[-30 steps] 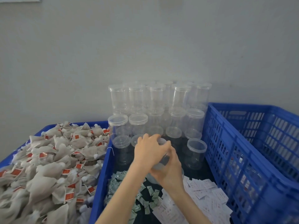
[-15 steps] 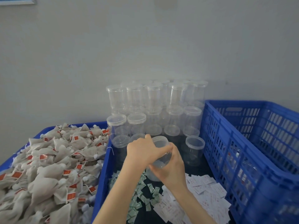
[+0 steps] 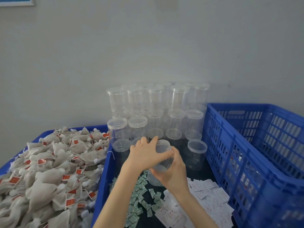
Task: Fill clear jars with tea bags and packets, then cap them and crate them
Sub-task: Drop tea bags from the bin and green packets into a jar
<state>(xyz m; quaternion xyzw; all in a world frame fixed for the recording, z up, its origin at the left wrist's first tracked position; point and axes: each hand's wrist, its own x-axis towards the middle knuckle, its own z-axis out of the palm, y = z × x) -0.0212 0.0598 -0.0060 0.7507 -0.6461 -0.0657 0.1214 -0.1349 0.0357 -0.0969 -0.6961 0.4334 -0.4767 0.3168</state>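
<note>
While right hand (image 3: pixel 172 171) cups clear jar (image 3: pixel 162 162) — tilted, left hand (image 3: pixel 144 153) grip clasps its lid (image 3: pixel 162 145)

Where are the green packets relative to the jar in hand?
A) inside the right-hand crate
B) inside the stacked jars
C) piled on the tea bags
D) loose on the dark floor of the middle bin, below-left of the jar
D: the green packets lie loose on the middle bin floor, under the left forearm, below-left of the held jar, beside the white packets.
</note>
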